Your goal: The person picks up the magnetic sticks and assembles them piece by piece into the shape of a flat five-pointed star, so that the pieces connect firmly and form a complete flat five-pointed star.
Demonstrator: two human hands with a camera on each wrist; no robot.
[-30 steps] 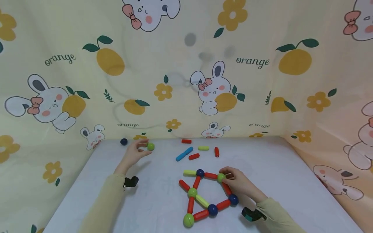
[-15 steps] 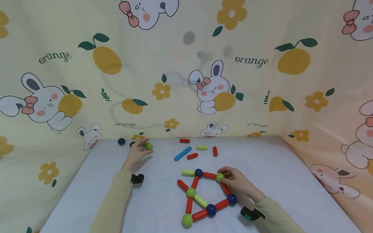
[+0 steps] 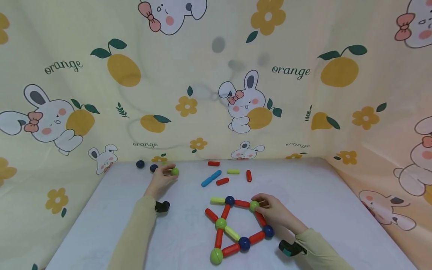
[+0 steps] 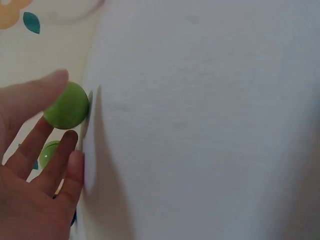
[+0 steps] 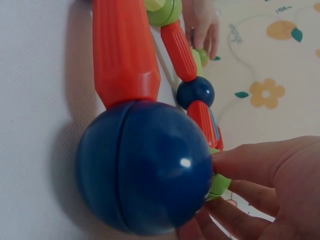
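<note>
At the back left of the table, my left hand (image 3: 162,179) pinches a green ball (image 3: 174,171) between thumb and fingers; the left wrist view shows this ball (image 4: 69,106) close up by the thumb tip. Behind those fingers a second green ball (image 4: 48,153) is partly hidden. My right hand (image 3: 275,210) holds the green corner ball (image 3: 254,205) of a magnetic frame, built from red rods (image 3: 257,237), lime rods (image 3: 232,233) and blue and green balls. Large in the right wrist view is a dark blue ball (image 5: 145,167), joined to a red rod (image 5: 126,50).
Two dark blue balls, one at the far left (image 3: 140,164) and one beside my left hand (image 3: 153,168), lie near the back edge. Loose rods are scattered at the back middle: blue (image 3: 211,178), lime (image 3: 233,171) and red (image 3: 249,176). A printed cloth (image 3: 202,93) hangs behind.
My left hand has shifted slightly right and toward me, uncovering a second dark blue ball. The green ball is now between its thumb and fingers. My right hand stays on the frame's green ball.
</note>
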